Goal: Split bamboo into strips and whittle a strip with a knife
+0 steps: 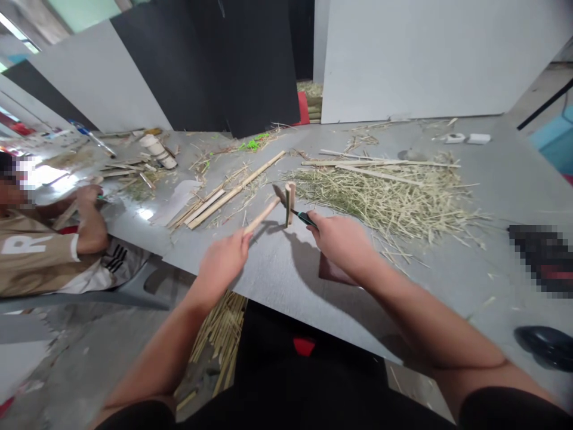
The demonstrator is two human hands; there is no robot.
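My left hand (226,260) is closed around a pale wooden stick (263,215). The stick's far end is beside a dark blade on the left of a short upright bamboo piece (287,216); whether they touch is unclear. In my right hand (338,236) is a knife (308,220) with a black and green handle, its blade set across the bamboo. A split runs down from the bamboo's top, and its lower end stands on the grey table (264,275). Both hands are above the table's near side. A dark reddish-brown flat thing (333,270) lies partly hidden beneath my right forearm.
Thin bamboo shavings (403,197) are heaped at right, long bamboo strips (237,190) at left. A black computer mouse (544,346) lies at the right edge. Grey and black panels (416,60) stand behind. Another person (40,245) sits at far left. Bamboo sticks (221,334) are below the table.
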